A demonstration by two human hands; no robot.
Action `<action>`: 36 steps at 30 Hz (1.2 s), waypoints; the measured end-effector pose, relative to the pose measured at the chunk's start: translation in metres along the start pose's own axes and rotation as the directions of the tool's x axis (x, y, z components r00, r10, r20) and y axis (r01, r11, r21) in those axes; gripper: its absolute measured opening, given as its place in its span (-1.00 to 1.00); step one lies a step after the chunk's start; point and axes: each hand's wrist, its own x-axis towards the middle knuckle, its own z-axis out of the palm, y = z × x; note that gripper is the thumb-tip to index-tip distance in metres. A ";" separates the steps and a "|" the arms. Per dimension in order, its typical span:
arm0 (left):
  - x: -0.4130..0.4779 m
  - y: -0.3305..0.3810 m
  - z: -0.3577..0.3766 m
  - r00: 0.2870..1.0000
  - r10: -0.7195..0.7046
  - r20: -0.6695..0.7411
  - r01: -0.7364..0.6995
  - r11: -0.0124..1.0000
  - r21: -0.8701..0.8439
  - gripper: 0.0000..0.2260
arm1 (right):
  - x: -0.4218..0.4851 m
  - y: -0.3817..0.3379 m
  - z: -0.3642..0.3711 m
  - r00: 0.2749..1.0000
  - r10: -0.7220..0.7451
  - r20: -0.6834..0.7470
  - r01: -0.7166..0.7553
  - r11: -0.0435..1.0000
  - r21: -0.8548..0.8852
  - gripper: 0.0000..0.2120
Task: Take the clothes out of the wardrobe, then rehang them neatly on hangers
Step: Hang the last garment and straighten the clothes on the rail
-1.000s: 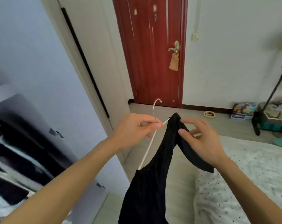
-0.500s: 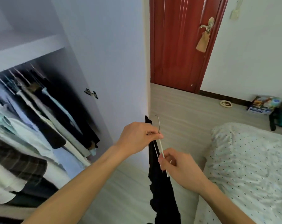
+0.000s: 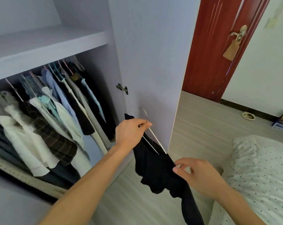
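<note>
Now the right hand at 5 o'clock has dropped off the hanger arm and pinches the black garment at its shoulder edge. Left hand, centre, pinches the hanger neck, garment draped on it. View has swung to the open wardrobe at 10 o'clock, so rehanging looks next.

Black garment reads as soft matt cloth, and the thin hanger is smooth and white with a metallic-looking hook. Wardrobe door: smooth matt panel with a shiny metal hinge. Red door is glossy wood; bedcover, crinkled dotted cloth; floor, pale wood-grain.
</note>
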 end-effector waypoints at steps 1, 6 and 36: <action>0.000 -0.004 -0.002 1.000 -0.016 -0.019 0.016 1.000 -0.001 -0.75 | 0.003 -0.001 0.005 1.000 -0.020 0.011 0.020 1.000 0.011 -0.88; 0.009 -0.016 -0.012 0.994 -0.082 -0.078 0.083 0.996 0.011 -0.75 | 0.028 -0.013 0.021 0.995 -0.095 0.035 0.093 0.995 0.031 -0.88; 0.159 -0.088 -0.093 0.955 0.050 -0.291 0.159 0.741 0.652 -0.47 | 0.253 -0.013 -0.032 0.923 -0.349 0.162 0.365 0.927 -0.086 -0.90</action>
